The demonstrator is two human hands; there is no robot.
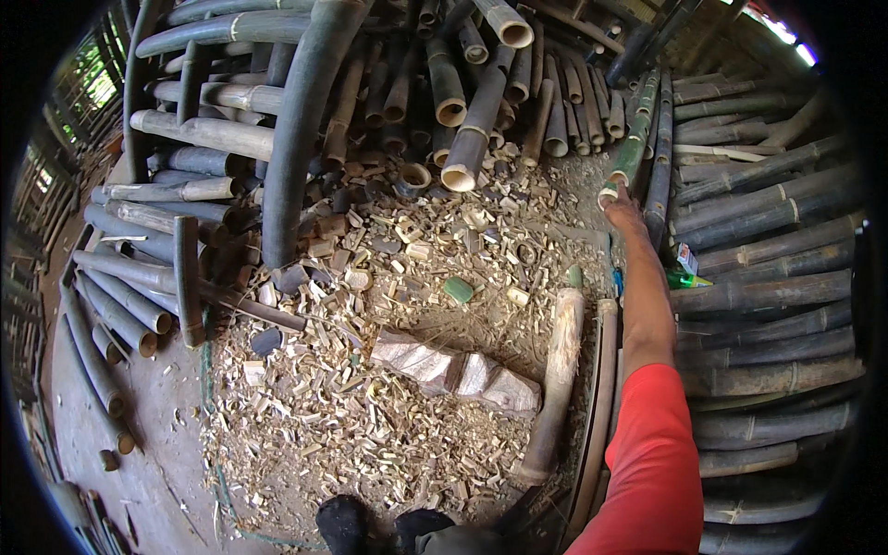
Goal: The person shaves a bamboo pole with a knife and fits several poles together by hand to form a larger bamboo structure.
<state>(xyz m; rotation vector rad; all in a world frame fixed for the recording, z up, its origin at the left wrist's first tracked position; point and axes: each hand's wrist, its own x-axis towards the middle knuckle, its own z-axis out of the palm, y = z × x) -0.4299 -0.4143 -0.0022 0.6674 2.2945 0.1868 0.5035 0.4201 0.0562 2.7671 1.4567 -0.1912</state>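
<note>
My right arm, in a red sleeve, stretches far forward along the right side. At its end my right hand [620, 209] is closed on the near end of a green bamboo pole [636, 139]; some of the fingers are hidden from view. The pole runs away from me, leaning among darker bamboo poles [659, 166]. My left hand is out of view. In front of my feet lies a rough-hewn wooden block [458, 372] with notches cut in its top. Beside its right end rests a thick, pale bamboo length [553, 388].
Bamboo chips [370, 435] cover the ground. Dark bamboo poles [768, 291] are stacked along the right. A bamboo rack [298, 139] stands at the left, with cut bamboo tubes [472, 139] piled behind. A green piece [458, 289] lies among the chips. A small box [686, 258] sits by my forearm.
</note>
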